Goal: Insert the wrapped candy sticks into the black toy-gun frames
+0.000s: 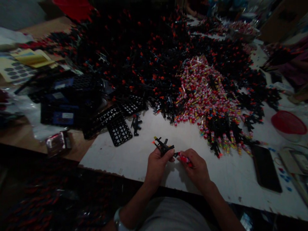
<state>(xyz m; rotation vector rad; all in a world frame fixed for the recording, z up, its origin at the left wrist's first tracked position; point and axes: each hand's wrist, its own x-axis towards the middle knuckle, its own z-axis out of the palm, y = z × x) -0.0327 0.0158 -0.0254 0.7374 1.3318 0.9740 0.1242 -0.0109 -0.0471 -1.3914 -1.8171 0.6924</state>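
My left hand (155, 163) is closed around a small black toy gun (165, 146) with an orange and yellow tip, held just above the white board (108, 157). A small red-and-pink tube (184, 158) is pinched in my right hand (197, 166). Its end meets the rear end of the toy gun; I cannot tell whether the two are joined. Ahead lies a heap of similar pink, red and yellow tubes (202, 86). Beside it, several toy guns with tubes at their ends (222, 128) lie together. Another black toy gun (136, 124) rests alone left of my hands.
A large dark pile of toy guns (134, 57) covers the back. On the left are black grid trays (119, 131) and labelled dark packs (64, 117). To the right lie a phone (266, 168), a red basket (288, 123) and small blue bits. Another person's arm shows far right.
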